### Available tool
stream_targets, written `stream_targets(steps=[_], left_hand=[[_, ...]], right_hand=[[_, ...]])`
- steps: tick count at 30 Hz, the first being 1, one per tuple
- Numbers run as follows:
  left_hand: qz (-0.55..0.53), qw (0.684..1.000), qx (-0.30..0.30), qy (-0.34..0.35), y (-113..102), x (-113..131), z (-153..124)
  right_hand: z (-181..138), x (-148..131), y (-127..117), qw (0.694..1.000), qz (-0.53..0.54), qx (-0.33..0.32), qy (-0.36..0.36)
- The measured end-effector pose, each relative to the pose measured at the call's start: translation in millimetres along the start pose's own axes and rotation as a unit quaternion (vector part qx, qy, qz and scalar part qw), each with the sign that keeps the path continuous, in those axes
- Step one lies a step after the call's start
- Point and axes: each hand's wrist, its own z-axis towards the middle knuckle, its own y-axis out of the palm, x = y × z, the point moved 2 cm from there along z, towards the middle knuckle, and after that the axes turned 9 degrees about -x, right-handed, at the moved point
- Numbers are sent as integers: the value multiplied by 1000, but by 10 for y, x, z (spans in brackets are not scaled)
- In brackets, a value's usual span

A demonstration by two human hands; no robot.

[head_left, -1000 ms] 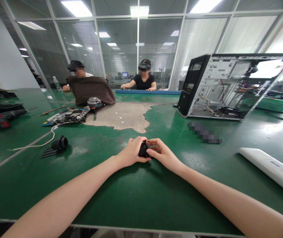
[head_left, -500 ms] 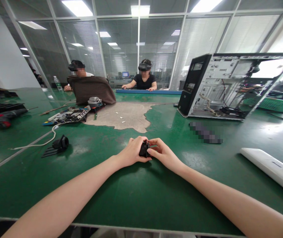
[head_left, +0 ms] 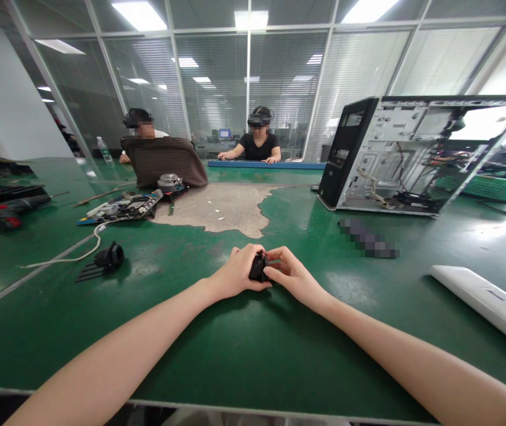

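Observation:
A small black plastic part (head_left: 258, 268), its exact kind unclear, is between my two hands just above the middle of the green table (head_left: 253, 349). My left hand (head_left: 237, 273) wraps round its left side, with the thumb below and the fingers over the top. On the other side my right hand (head_left: 291, 273) pinches the part's right edge between thumb and fingers. My fingers cover much of it. To the left lies another black plastic piece (head_left: 110, 257) with a round end and several thin prongs.
An open computer case (head_left: 354, 154) stands at the back right, a white flat box (head_left: 483, 302) at the right. Left are a circuit board (head_left: 124, 207), a white cable (head_left: 71, 258) and a power drill (head_left: 9, 213). Two people (head_left: 259, 142) sit across the table behind a brown cloth-covered object (head_left: 164, 160) and a blue strip (head_left: 266, 164).

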Motion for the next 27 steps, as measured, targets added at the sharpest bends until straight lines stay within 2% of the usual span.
stream_targets(steps=[7, 15, 18, 22, 27], left_hand=[[-1, 1000, 1, -3, -1, -3, -2], [1, 1000, 1, -1, 2, -11, -2], [-1, 1000, 1, 4, -1, -7, -2], [-1, 1000, 4, 1, 7, -9, 0], [-1, 1000, 3, -9, 14, -17, 2]], right_hand=[[-32, -37, 13, 998, 30, -48, -13], [4, -12, 5, 1000, -14, 6, -6], [9, 12, -4, 1000, -24, -5, 5], [-31, -25, 14, 999, 2, -39, -19], [-45, -46, 22, 1000, -2, -13, -5]])
